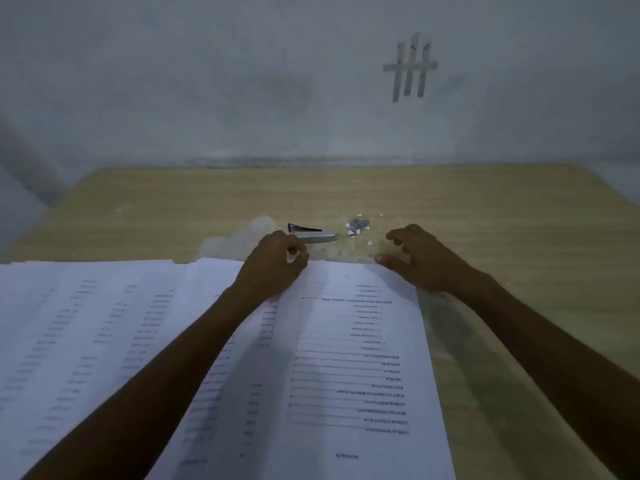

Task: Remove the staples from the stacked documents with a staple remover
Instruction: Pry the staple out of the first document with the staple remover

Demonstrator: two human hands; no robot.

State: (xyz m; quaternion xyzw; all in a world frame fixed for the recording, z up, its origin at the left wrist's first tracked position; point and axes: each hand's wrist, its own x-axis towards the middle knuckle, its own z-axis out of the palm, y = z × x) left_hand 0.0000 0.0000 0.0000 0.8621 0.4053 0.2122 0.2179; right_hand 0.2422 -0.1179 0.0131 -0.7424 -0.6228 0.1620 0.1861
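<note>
Stacked documents (346, 358) filled lower frame, fanned across table (519, 209). Left hand (273, 261) at centre, fingers curled at top page edge; pinching paper or nothing, couldn't tell. Right hand (415, 261) right of centre, fingers loosely bent, empty, thumb near sheet corner. Staple remover (313, 234) lay unheld just beyond left hand, pulled staples (358, 225) heaped beside it. Risk: reach for tool could drag loose sheets, scatter heap.
</note>
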